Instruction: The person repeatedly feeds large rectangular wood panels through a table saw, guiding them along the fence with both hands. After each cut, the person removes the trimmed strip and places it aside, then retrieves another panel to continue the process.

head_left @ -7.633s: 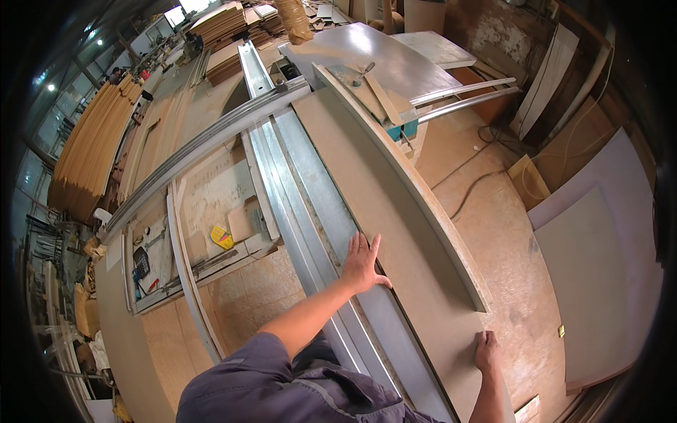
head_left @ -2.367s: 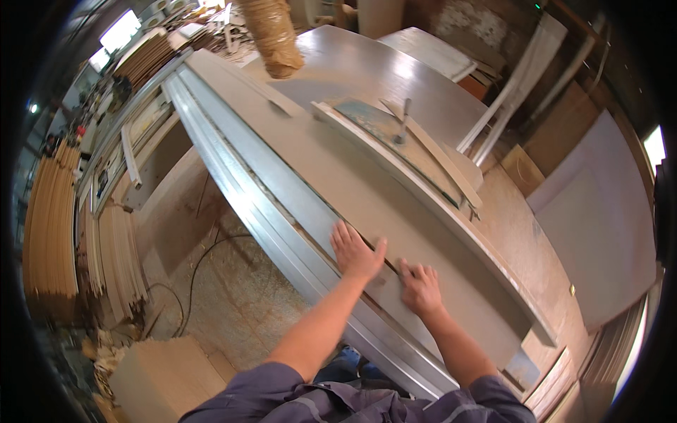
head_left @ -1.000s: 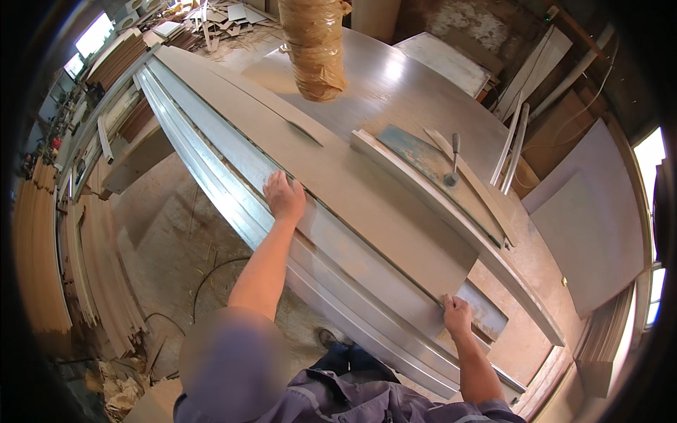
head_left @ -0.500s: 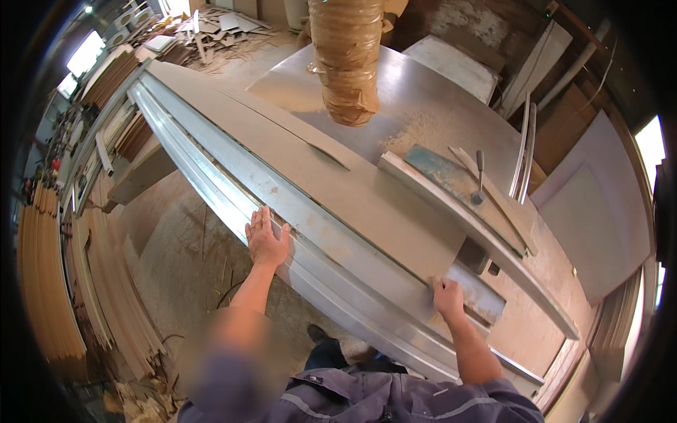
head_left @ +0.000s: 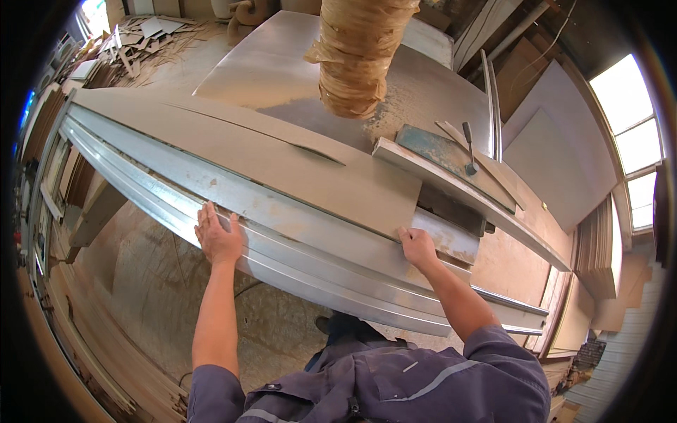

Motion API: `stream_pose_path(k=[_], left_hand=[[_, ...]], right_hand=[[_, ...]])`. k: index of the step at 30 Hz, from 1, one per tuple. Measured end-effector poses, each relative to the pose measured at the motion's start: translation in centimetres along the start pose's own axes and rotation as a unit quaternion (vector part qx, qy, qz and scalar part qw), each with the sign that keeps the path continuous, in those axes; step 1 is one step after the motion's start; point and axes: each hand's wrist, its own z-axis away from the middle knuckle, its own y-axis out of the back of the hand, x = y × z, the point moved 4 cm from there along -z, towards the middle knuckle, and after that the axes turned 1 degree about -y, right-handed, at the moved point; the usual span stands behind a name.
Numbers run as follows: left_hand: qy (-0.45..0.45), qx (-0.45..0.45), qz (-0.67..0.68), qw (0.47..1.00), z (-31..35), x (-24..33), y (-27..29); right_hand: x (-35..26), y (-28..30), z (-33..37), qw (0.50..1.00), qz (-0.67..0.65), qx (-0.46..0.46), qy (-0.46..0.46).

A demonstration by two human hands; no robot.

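Note:
A long brown board (head_left: 282, 166) lies lengthwise on a metal machine table, with a narrow slit ending in a gap near its far edge. My right hand (head_left: 418, 247) is closed on the board's near right corner, the fingers curled at its edge. My left hand (head_left: 220, 238) lies flat and open on the ridged silver rail (head_left: 151, 189) along the table's near side, holding nothing. Beyond the board's right end runs a long straight fence bar (head_left: 472, 204). Behind that bar sits a worn blue-green plate (head_left: 441, 158) with an upright lever (head_left: 469, 148).
A tape-wrapped duct (head_left: 356, 63) hangs over the table. Sawdust lies on the metal top (head_left: 261, 63). Scrap pieces (head_left: 144, 39) are heaped at far left, and wood strips (head_left: 95, 338) lie at lower left. Large panels (head_left: 564, 148) lean at right.
My view has swung. The board has slid leftward along the fence bar with my right hand on its corner, uncovering more of the metal surface. My left hand stays on the rail.

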Motion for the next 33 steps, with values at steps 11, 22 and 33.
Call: stream_pose_path(k=[11,22,33], left_hand=[[-0.031,0.034,-0.014,0.999,-8.3,-7.0,1.0],[-0.020,0.005,-0.021,1.000,-14.8,-13.6,1.0],[-0.031,0.110,0.095,0.989,-21.5,-20.4,2.2]], right_hand=[[-9.0,-5.1,-2.0,0.999,-0.034,0.007,0.022],[-17.3,-9.5,-3.3,0.999,-0.023,0.006,0.036],[-25.1,-18.6,7.5,0.988,0.002,-0.144,0.059]])
